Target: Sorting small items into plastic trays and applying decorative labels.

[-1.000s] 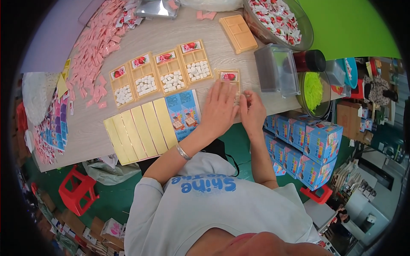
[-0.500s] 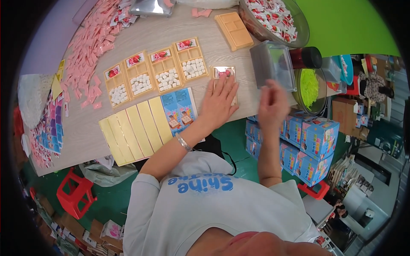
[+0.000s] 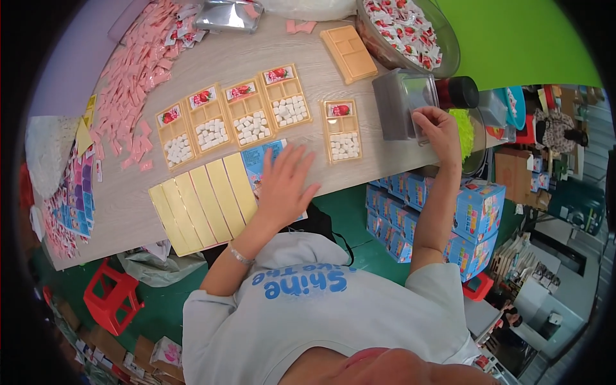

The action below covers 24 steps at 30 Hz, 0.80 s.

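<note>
My left hand [image 3: 285, 186], empty with fingers spread, hovers over the blue printed end of a row of pale yellow cards [image 3: 205, 208]. At the near edge of a stack of clear plastic lids [image 3: 391, 106], my right hand [image 3: 441, 136] pinches a lid's rim between thumb and fingers. Between my hands lies a tan compartment tray [image 3: 342, 130] with a strawberry-printed sachet and small white marshmallow-like pieces. Several similarly filled tan trays [image 3: 249, 112] lie side by side to the left. An unfilled tan tray [image 3: 348, 54] sits farther back.
A large bowl of strawberry-printed sachets [image 3: 410, 32] stands at the far right. Beside the lids are a dark jar [image 3: 459, 92] and a bowl of bright green pieces [image 3: 463, 128]. Pink packets [image 3: 138, 77] heap at the left. Blue boxes [image 3: 475, 205] are stacked below the table's right edge.
My left hand has lifted off the single tray and moved left over the cards, uncovering that tray. My right hand has moved right and closed at the edge of the lid stack.
</note>
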{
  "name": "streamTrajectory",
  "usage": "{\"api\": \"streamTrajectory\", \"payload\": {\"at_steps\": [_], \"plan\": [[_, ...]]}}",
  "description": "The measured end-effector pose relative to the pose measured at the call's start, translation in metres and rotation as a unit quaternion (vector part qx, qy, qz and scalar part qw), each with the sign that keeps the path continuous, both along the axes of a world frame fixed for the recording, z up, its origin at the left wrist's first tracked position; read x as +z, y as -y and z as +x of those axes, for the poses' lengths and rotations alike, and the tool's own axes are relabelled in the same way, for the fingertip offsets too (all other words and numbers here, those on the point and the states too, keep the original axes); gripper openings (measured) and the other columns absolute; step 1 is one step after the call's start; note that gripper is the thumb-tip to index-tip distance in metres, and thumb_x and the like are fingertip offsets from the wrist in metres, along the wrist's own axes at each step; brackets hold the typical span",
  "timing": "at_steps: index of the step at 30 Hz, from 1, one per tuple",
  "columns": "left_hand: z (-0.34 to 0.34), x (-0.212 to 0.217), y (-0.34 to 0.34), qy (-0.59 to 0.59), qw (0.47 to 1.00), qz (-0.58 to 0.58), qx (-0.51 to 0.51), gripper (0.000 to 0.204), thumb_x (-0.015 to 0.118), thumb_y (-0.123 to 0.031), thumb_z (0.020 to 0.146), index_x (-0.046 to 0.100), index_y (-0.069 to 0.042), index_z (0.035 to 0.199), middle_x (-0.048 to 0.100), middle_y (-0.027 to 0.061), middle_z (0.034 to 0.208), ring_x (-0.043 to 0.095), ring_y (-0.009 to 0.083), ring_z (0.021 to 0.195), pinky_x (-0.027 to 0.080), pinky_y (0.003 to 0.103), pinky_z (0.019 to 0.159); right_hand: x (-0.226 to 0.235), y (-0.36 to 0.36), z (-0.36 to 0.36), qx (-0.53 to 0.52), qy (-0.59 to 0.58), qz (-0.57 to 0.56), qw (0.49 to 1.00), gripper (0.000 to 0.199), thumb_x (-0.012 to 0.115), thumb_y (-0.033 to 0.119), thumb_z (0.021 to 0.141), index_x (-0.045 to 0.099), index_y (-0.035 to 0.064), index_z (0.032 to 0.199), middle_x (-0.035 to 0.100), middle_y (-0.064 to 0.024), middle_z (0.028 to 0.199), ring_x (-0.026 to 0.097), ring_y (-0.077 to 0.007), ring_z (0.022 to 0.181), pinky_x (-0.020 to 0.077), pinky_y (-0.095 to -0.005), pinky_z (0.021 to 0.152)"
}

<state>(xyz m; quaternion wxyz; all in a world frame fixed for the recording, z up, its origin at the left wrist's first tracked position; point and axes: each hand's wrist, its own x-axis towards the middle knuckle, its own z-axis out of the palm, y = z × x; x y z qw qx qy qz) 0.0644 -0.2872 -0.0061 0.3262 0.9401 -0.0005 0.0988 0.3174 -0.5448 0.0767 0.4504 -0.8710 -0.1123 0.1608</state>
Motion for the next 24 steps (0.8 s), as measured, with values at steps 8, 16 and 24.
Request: {"api": "streamTrajectory", "payload": {"at_steps": [8,16,24], "plan": [[-0.005,-0.004,-0.009,0.046,0.998,-0.038,0.019,0.047,0.068,-0.023,0.088,0.059,-0.007,0.131,0.055,0.0127,0.134,0.048,0.0331,0.13,0.029,0.056,0.114,-0.001,-0.012,0.011,-0.004,-0.011,-0.013,1.0,0.017,0.07,0.018,0.091,0.073,0.0011,0.091,0.063,0.0036,0.073,0.051,-0.0034,0.061,0.0409,-0.0206,0.056],[0.12,0.027,0.042,0.243,0.957,0.059,-0.146,0.053,0.069,-0.02,0.086,0.056,-0.011,0.136,0.054,0.0067,0.14,0.046,0.0268,0.135,0.036,0.05,0.111,-0.01,-0.019,0.017,0.012,-0.009,-0.011,1.0,0.021,0.064,0.019,0.094,0.067,0.0011,0.084,0.06,0.0031,0.068,0.053,-0.0038,0.059,0.0416,-0.0217,0.054],[0.167,0.025,0.074,0.143,0.975,0.072,-0.154,0.058,0.066,-0.038,0.091,0.05,-0.012,0.14,0.049,0.0047,0.144,0.037,0.0237,0.142,0.026,0.052,0.118,0.008,-0.006,0.019,0.003,-0.038,0.154,0.987,0.016,0.06,0.019,0.098,0.064,0.0051,0.09,0.054,0.0061,0.073,0.047,-0.0025,0.064,0.0377,-0.0192,0.059]]}}
